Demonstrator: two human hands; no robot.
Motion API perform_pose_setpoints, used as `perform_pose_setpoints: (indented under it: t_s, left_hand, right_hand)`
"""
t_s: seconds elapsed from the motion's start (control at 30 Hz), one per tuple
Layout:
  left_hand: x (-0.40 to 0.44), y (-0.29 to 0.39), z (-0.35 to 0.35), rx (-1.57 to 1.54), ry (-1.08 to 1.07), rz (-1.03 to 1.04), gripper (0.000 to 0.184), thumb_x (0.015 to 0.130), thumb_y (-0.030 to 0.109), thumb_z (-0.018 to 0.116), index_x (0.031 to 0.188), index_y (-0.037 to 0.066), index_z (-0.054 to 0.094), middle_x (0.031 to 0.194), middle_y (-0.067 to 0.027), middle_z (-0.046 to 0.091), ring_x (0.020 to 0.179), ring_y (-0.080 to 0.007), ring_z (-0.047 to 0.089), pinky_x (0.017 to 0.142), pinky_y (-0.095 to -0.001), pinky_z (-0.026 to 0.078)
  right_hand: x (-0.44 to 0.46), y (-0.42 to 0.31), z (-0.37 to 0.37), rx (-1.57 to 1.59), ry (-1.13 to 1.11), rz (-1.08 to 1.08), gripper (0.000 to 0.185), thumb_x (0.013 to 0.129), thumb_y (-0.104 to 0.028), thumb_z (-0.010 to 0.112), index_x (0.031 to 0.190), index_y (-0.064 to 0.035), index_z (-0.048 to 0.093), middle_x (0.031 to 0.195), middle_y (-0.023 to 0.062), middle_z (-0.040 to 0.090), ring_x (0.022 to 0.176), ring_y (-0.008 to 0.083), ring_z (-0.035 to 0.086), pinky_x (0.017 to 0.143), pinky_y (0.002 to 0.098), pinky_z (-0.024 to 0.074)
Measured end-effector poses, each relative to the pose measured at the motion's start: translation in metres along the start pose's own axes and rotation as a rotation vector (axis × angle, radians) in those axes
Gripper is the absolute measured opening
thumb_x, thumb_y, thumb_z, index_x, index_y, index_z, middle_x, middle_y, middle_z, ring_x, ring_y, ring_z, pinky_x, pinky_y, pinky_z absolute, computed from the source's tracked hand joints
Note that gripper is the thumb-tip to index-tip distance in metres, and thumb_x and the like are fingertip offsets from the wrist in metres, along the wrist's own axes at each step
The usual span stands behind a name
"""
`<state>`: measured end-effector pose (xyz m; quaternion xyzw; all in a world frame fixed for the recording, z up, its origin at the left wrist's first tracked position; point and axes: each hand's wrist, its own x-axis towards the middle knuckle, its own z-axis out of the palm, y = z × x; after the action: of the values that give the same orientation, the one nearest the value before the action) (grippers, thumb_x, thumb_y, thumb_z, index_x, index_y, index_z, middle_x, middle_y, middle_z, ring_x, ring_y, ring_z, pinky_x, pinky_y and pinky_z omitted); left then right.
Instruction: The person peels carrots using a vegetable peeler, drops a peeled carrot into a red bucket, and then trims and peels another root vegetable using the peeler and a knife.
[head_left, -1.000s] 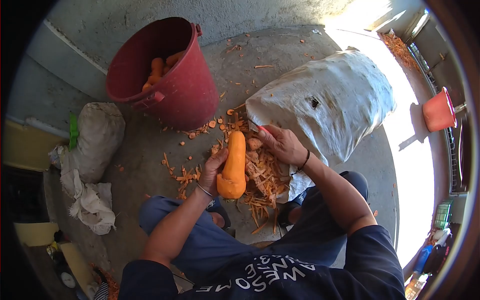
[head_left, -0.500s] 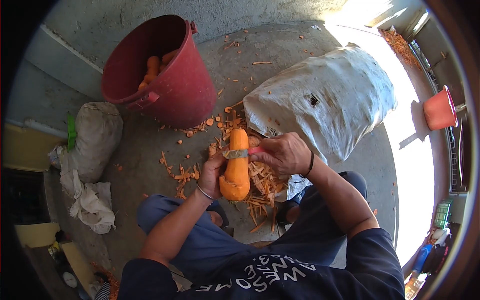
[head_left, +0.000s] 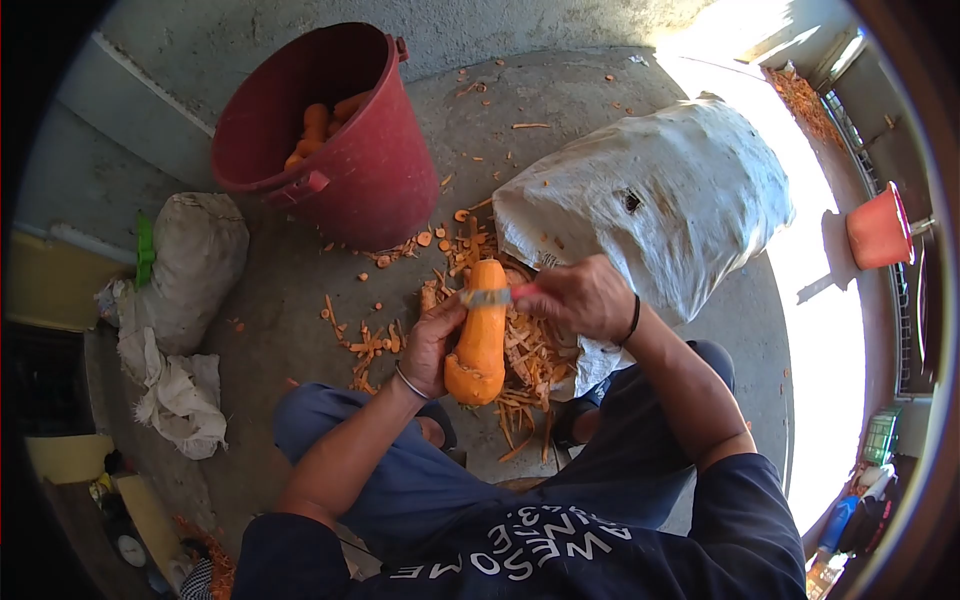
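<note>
My left hand (head_left: 436,345) is closed around the side of a peeled orange butternut squash (head_left: 478,355), its narrow end pointing away from me. Near the bulb end a rough, uneven patch shows on the skin. A peeler (head_left: 522,292) with a pinkish-red handle is gripped in my right hand (head_left: 585,298); its metal blade lies across the squash's neck, slightly blurred. Below the squash, a heap of orange peelings (head_left: 535,360) lies on the floor between my feet.
A big dark red tub (head_left: 390,170) holds several orange squashes (head_left: 316,122). A large white sack (head_left: 660,190) lies to the right, beside the peelings. Another stuffed sack (head_left: 195,270) stands at left. An orange-red bucket (head_left: 880,230) is at far right. Cut round slices (head_left: 424,239) litter the floor.
The peeler has shifted a little up the squash's neck toward its narrow end, with my right hand. My left hand keeps its hold. The whole view has moved slightly.
</note>
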<state>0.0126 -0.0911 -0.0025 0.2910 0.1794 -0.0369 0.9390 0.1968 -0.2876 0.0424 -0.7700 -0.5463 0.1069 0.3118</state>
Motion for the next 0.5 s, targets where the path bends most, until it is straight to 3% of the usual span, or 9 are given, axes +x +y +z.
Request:
perform_pose_setpoints:
  t_s: [0.03, 0.27, 0.33, 0.43, 0.47, 0.5]
  left_hand:
    - [0.000, 0.000, 0.001, 0.057, 0.027, 0.012, 0.047, 0.110, 0.034, 0.055, 0.147, 0.005, 0.055, 0.125, -0.0110, 0.071, 0.102, -0.0190, 0.074, 0.086, -0.0372, 0.064]
    - [-0.005, 0.003, 0.002, 0.065, 0.078, 0.024, 0.048, 0.111, 0.034, 0.054, 0.148, 0.004, 0.054, 0.126, -0.0104, 0.070, 0.102, -0.0168, 0.074, 0.088, -0.0356, 0.064]
    - [-0.008, 0.004, -0.003, -0.040, -0.030, -0.002, 0.046, 0.113, 0.020, 0.051, 0.155, 0.002, 0.050, 0.134, -0.0109, 0.070, 0.114, -0.0178, 0.073, 0.097, -0.0342, 0.062]
    - [-0.012, 0.005, 0.002, -0.036, -0.036, -0.007, 0.045, 0.113, 0.023, 0.053, 0.152, 0.002, 0.053, 0.131, -0.0093, 0.070, 0.112, -0.0165, 0.072, 0.097, -0.0339, 0.061]
    - [-0.013, 0.007, 0.005, -0.038, -0.039, -0.003, 0.045, 0.113, 0.023, 0.053, 0.152, 0.002, 0.053, 0.131, -0.0093, 0.070, 0.112, -0.0165, 0.072, 0.097, -0.0339, 0.061]
    - [-0.015, 0.008, 0.007, -0.044, -0.044, -0.037, 0.045, 0.110, 0.024, 0.058, 0.149, 0.002, 0.055, 0.128, -0.0082, 0.070, 0.110, -0.0160, 0.072, 0.095, -0.0336, 0.061]
  right_hand:
    - [-0.001, -0.005, 0.002, 0.017, -0.055, -0.003, 0.054, 0.100, -0.058, 0.065, 0.082, -0.0078, 0.072, 0.056, 0.0143, 0.059, 0.054, 0.0368, 0.063, 0.054, 0.0468, 0.0484]
    - [0.000, -0.007, 0.005, 0.010, 0.016, -0.050, 0.054, 0.101, -0.058, 0.065, 0.082, -0.0073, 0.072, 0.056, 0.0146, 0.059, 0.053, 0.0372, 0.062, 0.053, 0.0481, 0.0479]
    - [-0.002, -0.007, 0.005, 0.056, 0.012, 0.028, 0.055, 0.101, -0.057, 0.066, 0.084, -0.0061, 0.073, 0.058, 0.0164, 0.060, 0.055, 0.0386, 0.063, 0.055, 0.0488, 0.0487]
    - [0.004, 0.013, 0.000, 0.027, 0.176, 0.171, 0.055, 0.102, -0.056, 0.066, 0.087, -0.0040, 0.074, 0.061, 0.0176, 0.062, 0.058, 0.0386, 0.065, 0.057, 0.0492, 0.0493]
    - [0.003, 0.015, -0.001, 0.145, 0.204, 0.274, 0.054, 0.105, -0.053, 0.064, 0.092, -0.0009, 0.072, 0.066, 0.0175, 0.063, 0.058, 0.0342, 0.063, 0.058, 0.0424, 0.0487]
    - [0.004, 0.021, 0.002, 0.143, 0.203, 0.272, 0.054, 0.105, -0.053, 0.064, 0.092, -0.0009, 0.072, 0.066, 0.0175, 0.063, 0.058, 0.0342, 0.063, 0.058, 0.0424, 0.0487]
